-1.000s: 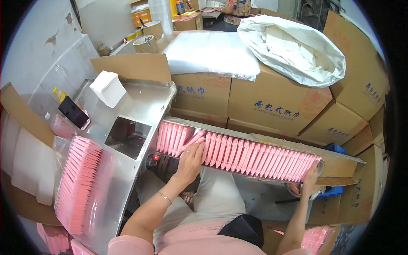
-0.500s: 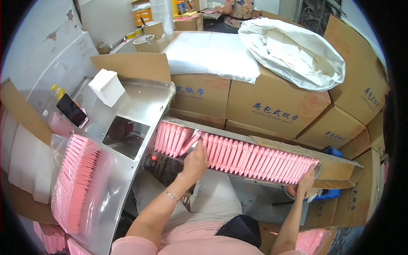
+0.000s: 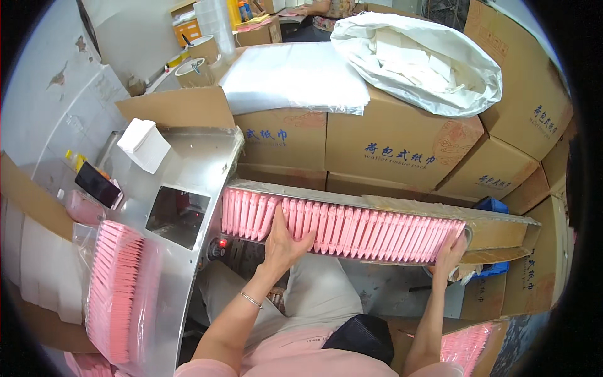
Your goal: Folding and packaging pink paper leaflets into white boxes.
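Observation:
A long row of thin pink tissue packs (image 3: 361, 232) stands on edge in a narrow metal-and-cardboard trough (image 3: 301, 193) across my front. Against the left part of the row is my left hand (image 3: 282, 245); its fingers reach up among the packs, and its thumb is spread to the right along their lower edge. At the row's right end my right hand (image 3: 447, 254) is closed around the last packs, beside a round ring-like end piece (image 3: 467, 235). Its fingertips are partly hidden behind the packs.
Left of me, a metal table (image 3: 210, 144) with a square opening (image 3: 178, 217) carries a white stack (image 3: 144, 146), a phone (image 3: 97, 185) and a clear bag of pink packs (image 3: 116, 292). Large cardboard boxes (image 3: 383, 138) line the far side, topped by plastic sheets (image 3: 292, 78) and a white sack (image 3: 418, 66).
The tilted pack at my left hand now stands in line, and the gap there has closed. My left thumb has spread to the right. My right hand stays at the row's end.

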`<state>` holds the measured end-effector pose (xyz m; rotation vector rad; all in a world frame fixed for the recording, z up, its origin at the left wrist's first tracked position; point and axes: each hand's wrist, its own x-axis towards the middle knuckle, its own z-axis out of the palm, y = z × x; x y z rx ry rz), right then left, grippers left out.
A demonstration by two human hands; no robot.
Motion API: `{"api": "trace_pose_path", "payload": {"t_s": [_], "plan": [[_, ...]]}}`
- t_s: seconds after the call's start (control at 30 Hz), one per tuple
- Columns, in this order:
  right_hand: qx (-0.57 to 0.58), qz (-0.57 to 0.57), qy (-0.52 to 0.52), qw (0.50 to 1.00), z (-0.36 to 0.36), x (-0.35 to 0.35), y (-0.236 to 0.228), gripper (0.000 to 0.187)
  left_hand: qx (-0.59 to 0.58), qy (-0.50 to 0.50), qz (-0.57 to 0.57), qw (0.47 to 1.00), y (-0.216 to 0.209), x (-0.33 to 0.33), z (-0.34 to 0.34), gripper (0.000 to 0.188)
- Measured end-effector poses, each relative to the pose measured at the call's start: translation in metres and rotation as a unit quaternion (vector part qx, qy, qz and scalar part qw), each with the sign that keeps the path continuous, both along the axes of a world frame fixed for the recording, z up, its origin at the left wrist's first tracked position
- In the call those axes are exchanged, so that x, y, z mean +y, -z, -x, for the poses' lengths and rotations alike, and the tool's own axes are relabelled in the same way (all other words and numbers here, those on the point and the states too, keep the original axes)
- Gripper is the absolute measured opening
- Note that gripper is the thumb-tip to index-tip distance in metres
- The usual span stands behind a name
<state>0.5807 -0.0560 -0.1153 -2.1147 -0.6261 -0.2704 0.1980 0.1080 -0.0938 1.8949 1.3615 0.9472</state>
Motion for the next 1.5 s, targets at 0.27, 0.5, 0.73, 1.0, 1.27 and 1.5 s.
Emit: {"api": "trace_pose_path", "payload": {"t_s": [0.27,0.5,0.73,1.0,1.27,1.5], "plan": [[-0.065,-0.045,-0.377,0.923,0.157,0.034,-0.06,0.031,0.038,-0.04,-0.057,0.997,0.001,0.009,-0.019,0.096],[-0.197,0.039,-0.418,0.886,0.188,0.059,-0.046,0.04,0.036,-0.036,-0.094,0.994,0.013,0.01,-0.019,0.094],[-0.218,0.058,-0.398,0.889,0.187,0.056,-0.033,0.035,0.051,-0.048,-0.13,0.989,0.019,0.009,-0.018,0.093],[-0.242,0.138,-0.377,0.884,0.186,0.046,-0.032,0.058,0.041,-0.046,-0.117,0.991,0.022,0.01,-0.014,0.093],[-0.212,0.127,-0.375,0.894,0.184,0.041,-0.029,0.06,0.047,-0.047,-0.105,0.992,0.024,0.011,-0.015,0.094],[-0.029,-0.083,-0.366,0.926,0.173,0.04,-0.026,0.048,0.011,-0.035,-0.067,0.997,0.018,0.009,-0.016,0.094]]}}
